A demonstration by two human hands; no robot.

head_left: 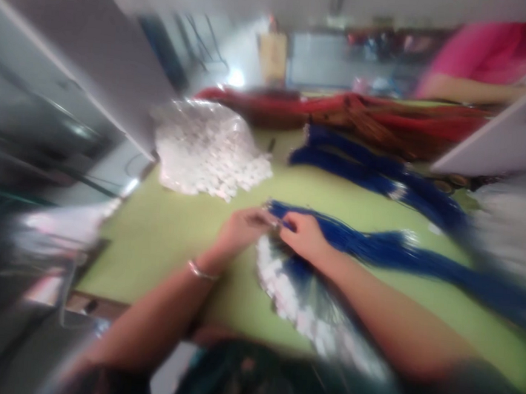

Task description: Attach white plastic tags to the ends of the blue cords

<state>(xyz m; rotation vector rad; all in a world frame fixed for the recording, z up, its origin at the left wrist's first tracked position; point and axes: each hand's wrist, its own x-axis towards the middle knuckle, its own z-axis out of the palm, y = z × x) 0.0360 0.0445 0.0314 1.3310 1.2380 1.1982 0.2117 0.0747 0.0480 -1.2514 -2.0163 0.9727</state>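
Observation:
Over the green table [149, 255], my left hand [243, 227] and my right hand [304, 235] meet with fingers pinched close together. A blue wire end seems to be between my right fingers. Whatever small piece my left fingers pinch is too blurred to make out. Just behind and to the right of my hands lies a long bundle of blue wires [359, 244], its tips beside my fingertips. Below my hands, a row of white connectors [286, 299] on wires runs toward my body, partly under my right forearm.
A clear plastic bag [201, 113] spills small white connector pieces [215, 166] at the back left. More blue wire bundles [356, 165] lie farther back, before red and brown wires [342, 112]. A person in a pink sleeve [478, 56] is across, near a white panel [491, 133].

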